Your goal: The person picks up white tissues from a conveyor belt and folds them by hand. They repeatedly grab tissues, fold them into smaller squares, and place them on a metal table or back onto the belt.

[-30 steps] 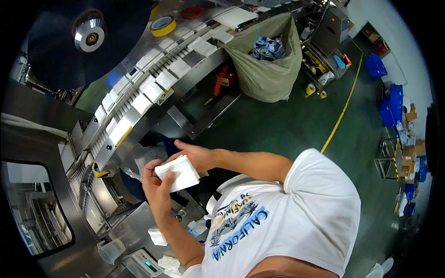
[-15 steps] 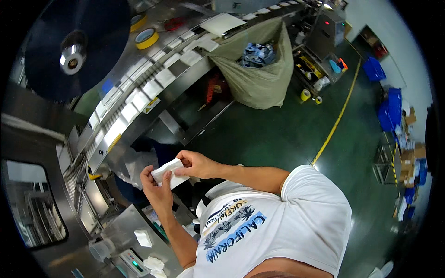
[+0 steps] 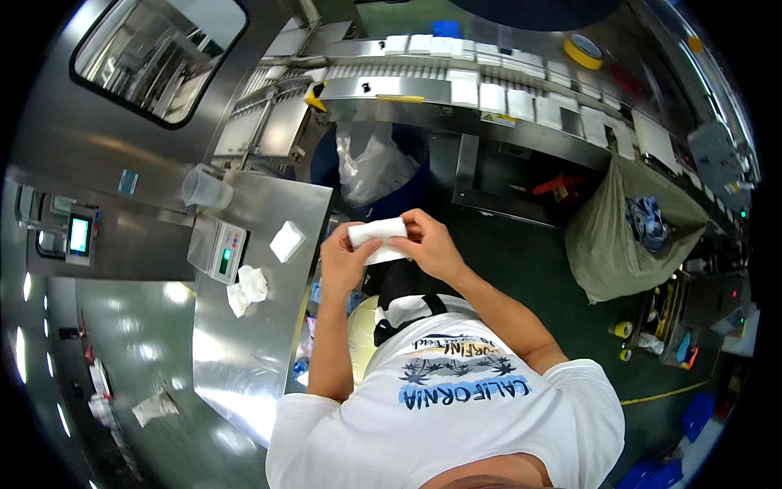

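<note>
My left hand (image 3: 344,261) and my right hand (image 3: 436,251) hold a folded white wipe (image 3: 378,232) in front of my body, each by one end. Both thumbs press on its near side, and the fingers curl behind it. Its upper part is bent over into a thick fold, with a flat flap hanging below. On the steel table (image 3: 269,342) to my left lie another folded white wipe (image 3: 287,241) and some crumpled white wipes (image 3: 247,288). Beside them stands a small scale (image 3: 218,248) with a lit green display.
A clear plastic jug (image 3: 207,191) stands behind the scale. Ahead, a conveyor (image 3: 407,88) carries several white folded pieces. Under it is a blue bin (image 3: 414,181) with a clear plastic liner. A large greenish sack (image 3: 607,244) stands at the right. Yellow tape (image 3: 583,51) lies beyond the conveyor.
My view has turned left, bringing the table and scale fully into sight. The wipe now shows a thicker bent-over fold between my hands; both hands still hold it.
</note>
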`<act>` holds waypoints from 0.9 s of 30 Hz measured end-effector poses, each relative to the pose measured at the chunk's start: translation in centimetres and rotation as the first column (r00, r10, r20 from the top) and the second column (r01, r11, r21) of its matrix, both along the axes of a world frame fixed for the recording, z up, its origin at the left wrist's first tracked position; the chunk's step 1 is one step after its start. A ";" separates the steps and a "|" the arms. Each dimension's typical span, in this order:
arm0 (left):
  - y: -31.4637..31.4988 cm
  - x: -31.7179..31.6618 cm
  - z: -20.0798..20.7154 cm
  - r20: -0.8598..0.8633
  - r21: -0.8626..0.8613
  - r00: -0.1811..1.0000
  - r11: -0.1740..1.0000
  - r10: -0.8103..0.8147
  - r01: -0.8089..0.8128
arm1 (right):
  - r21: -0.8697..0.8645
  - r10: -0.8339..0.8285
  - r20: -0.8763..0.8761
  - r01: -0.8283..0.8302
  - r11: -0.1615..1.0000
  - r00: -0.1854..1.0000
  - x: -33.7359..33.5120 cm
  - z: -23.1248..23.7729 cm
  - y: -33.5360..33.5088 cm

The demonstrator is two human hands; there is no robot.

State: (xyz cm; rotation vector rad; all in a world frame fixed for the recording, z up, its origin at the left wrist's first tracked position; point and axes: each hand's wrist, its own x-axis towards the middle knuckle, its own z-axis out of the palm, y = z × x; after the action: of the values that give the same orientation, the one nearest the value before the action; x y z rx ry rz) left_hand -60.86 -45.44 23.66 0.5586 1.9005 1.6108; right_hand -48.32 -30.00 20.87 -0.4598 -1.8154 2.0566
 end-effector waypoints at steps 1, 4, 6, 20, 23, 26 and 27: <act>-1.3 -1.4 0.4 0.033 0.002 0.999 1.000 0.023 -0.023 | -0.062 0.024 -0.037 -0.026 0.998 0.999 -1.4 -0.4 -0.8; -6.9 -7.9 2.5 -0.195 -0.310 0.976 0.938 0.097 -0.155 | -0.112 0.279 0.021 -0.275 0.955 0.960 -3.6 -1.6 -0.5; -10.4 -14.0 3.8 -0.207 -0.271 0.916 0.879 0.343 -0.391 | -0.026 0.226 0.031 -0.225 0.974 0.974 -4.5 -3.7 1.5; -22.1 -39.2 -2.2 -0.477 -0.555 0.862 0.702 0.172 -0.447 | 0.296 -0.083 0.246 0.007 0.955 0.966 -1.6 -9.3 5.1; -22.8 -39.4 -2.1 -0.488 -0.563 0.855 0.686 0.174 -0.461 | 0.313 -0.065 0.290 -0.030 0.949 0.955 0.1 -9.4 4.3; -22.6 -39.4 -2.0 -0.499 -0.561 0.851 0.687 0.166 -0.463 | 0.316 -0.068 0.299 -0.032 0.948 0.952 1.1 -9.8 3.9; -23.0 -39.3 -2.0 -0.503 -0.562 0.848 0.683 0.167 -0.467 | 0.317 -0.070 0.301 -0.030 0.948 0.951 1.5 -9.9 3.9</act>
State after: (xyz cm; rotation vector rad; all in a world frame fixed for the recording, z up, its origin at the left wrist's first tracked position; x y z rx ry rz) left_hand -100.15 -68.44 21.61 0.2528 2.8462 0.8766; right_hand -46.83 -26.08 10.94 -0.7352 -2.2631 1.7021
